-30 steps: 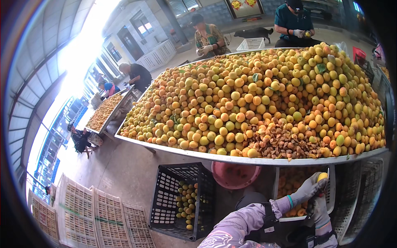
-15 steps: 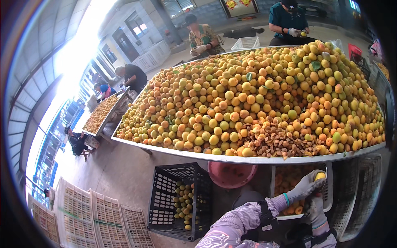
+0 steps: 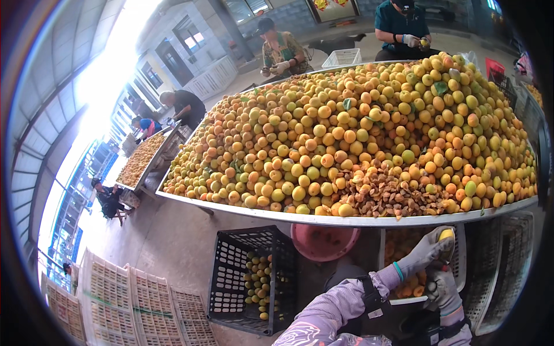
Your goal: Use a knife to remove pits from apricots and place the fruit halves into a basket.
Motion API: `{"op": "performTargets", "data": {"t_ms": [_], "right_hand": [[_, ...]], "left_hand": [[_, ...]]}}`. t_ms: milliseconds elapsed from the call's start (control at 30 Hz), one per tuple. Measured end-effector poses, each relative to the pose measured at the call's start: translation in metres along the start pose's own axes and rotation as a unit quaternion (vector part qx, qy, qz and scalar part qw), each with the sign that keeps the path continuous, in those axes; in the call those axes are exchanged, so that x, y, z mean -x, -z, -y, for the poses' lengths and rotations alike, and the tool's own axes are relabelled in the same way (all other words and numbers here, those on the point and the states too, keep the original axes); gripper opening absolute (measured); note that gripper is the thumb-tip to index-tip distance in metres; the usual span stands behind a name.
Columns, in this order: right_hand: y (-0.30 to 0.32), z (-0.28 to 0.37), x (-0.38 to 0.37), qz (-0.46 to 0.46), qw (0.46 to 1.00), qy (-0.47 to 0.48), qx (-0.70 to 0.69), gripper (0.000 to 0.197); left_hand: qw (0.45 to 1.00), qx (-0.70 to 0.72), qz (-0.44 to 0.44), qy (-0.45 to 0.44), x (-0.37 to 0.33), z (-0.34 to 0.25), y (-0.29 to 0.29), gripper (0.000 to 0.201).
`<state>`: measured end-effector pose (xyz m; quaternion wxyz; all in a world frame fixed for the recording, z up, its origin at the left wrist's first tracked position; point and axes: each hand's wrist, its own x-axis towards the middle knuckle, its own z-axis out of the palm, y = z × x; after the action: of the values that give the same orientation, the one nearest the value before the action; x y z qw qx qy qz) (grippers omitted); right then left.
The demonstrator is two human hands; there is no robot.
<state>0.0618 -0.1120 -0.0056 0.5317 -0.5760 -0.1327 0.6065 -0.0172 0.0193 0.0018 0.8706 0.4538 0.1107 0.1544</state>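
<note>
Fruit (image 3: 446, 234) sits in the curled left hand (image 3: 426, 252), the right hand (image 3: 443, 289) half-curled just below, its hold unclear

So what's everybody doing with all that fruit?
The person's gloved left hand holds a yellow fruit, with the right hand close below it. Both are in front of a big table heaped with yellow-orange fruit. A white crate by the hands holds orange pieces. Across the table, a person in a teal shirt holds a fruit too.
</note>
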Motion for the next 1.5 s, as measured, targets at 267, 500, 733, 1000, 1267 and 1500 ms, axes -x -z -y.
{"op": "performTargets", "data": {"t_ms": [267,500,733,1000,1267,1500], "right_hand": [[0.001,-0.001,-0.004,-0.041,0.994,-0.026,0.097,0.01],[0.053,-0.056,-0.043,0.019,0.998,0.01,-0.061,0.011],[0.014,0.004,0.007,-0.016,0.996,-0.039,0.084,0.01],[0.08,-0.083,-0.047,0.014,0.898,0.223,0.379,0.01],[0.038,0.012,0.01,0.004,0.995,-0.08,0.06,0.012],[0.056,-0.047,-0.017,-0.002,0.97,-0.103,-0.218,0.005]], "left_hand": [[0.998,-0.025,-0.015,-0.052,-0.004,0.009,0.001,0.051],[0.998,-0.001,-0.055,0.024,-0.004,0.025,-0.004,0.05],[0.985,-0.156,0.017,-0.07,-0.002,-0.007,0.001,0.045],[0.994,-0.103,-0.04,-0.01,-0.003,0.021,-0.01,0.05],[0.999,-0.026,0.03,-0.016,-0.002,0.004,-0.012,0.05],[0.998,0.036,0.009,0.048,-0.002,0.013,-0.019,0.044]]}}
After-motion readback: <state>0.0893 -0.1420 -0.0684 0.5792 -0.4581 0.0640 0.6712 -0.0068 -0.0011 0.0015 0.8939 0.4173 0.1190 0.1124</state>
